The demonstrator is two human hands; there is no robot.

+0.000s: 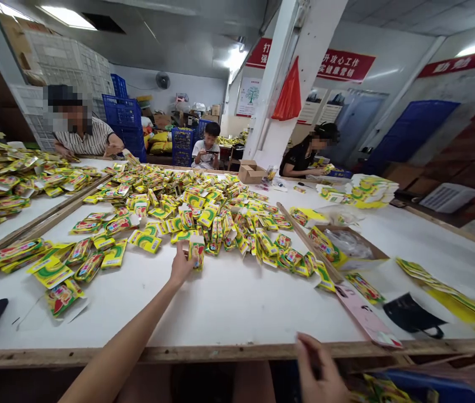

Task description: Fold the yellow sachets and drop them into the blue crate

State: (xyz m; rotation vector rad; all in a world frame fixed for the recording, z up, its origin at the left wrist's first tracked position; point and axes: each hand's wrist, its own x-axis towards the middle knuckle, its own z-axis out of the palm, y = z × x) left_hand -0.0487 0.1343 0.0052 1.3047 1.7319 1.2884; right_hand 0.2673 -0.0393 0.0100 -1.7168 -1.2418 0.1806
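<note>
My left hand (182,265) is closed on a small yellow-and-green printed carton (196,252), held upright with a white flap up, at the front edge of a wide heap of similar cartons (203,207). My right hand (320,366) is slightly blurred near the wooden front edge of the white table (237,302). Its fingers are loosely bent and apart, and I see nothing in them. Just right of it, below the table edge, a blue crate (434,386) holds more yellow packs. Several loose cartons (63,296) lie to the left, some with open flaps.
Wooden strips (310,243) divide the tabletop. To the right lie a pink printed strip (367,316), a black piece (413,313), flat yellow sheets (451,294) and a box with clear plastic (350,246). Three people (86,131) work across the table. A white pillar (287,78) stands behind it.
</note>
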